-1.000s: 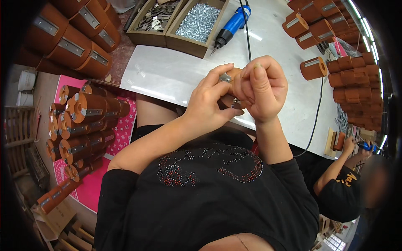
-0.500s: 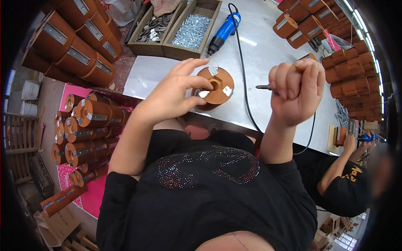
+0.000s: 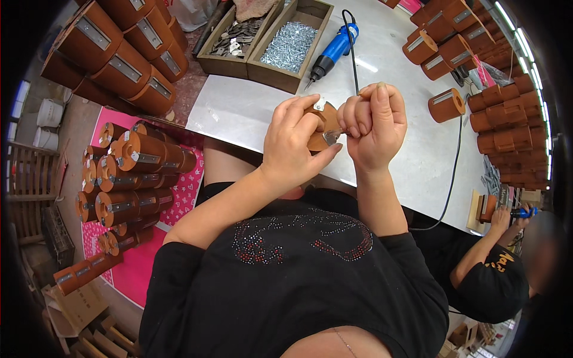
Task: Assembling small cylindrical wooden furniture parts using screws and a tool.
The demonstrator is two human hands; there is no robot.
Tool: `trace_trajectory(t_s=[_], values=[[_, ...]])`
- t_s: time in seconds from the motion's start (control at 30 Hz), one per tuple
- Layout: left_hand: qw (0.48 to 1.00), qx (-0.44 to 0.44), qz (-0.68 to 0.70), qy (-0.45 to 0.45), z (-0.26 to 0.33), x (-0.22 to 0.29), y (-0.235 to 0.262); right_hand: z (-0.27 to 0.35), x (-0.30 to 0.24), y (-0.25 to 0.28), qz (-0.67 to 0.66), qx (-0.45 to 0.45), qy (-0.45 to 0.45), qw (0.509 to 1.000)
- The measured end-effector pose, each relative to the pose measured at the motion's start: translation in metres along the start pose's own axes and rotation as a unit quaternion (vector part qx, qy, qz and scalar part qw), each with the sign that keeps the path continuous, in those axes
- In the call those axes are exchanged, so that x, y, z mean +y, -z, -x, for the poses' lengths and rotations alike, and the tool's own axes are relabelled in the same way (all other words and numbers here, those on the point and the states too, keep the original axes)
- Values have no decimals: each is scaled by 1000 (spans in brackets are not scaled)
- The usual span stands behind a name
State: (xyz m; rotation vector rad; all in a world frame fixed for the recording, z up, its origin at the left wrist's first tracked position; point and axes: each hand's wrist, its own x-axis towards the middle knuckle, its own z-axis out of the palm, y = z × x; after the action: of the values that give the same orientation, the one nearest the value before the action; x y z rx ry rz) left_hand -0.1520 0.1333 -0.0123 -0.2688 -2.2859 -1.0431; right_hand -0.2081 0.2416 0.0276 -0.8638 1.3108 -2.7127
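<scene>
A round brown wooden block [image 3: 329, 118] with small metal plates on its top face is on the near part of the white table. My left hand [image 3: 292, 134] curls over the block's left side, its thumb along the near edge and its fingers bent over the top. In my right hand [image 3: 375, 122], closed in a fist, is a screwdriver; only its metal shaft [image 3: 342, 132] shows, pointing left against the plate on the block's near right. The fist hides the handle, and my hands cover much of the block.
Beyond my hands lies a blue electric screwdriver [image 3: 335, 52] with a black cord. Wooden trays of screws [image 3: 290, 46] and metal plates [image 3: 240, 39] stand at the far left. Brown cylinders [image 3: 128, 155] are stacked on both sides. A co-worker [image 3: 492, 262] works at the right.
My right hand has moved left, bringing the screwdriver from beside the block to its plate. My left hand has shifted right and closed over the block. The view has shifted slightly.
</scene>
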Motion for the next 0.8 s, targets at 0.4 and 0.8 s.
trace_trajectory(t_s=[0.4,0.8], values=[[997,-34,60,-31,-2,-8,5,-1,-5,5,11,-100,-29,995],[975,-151,145,-72,-17,-22,14,-23,-28,-1,315,-194,-152,917]])
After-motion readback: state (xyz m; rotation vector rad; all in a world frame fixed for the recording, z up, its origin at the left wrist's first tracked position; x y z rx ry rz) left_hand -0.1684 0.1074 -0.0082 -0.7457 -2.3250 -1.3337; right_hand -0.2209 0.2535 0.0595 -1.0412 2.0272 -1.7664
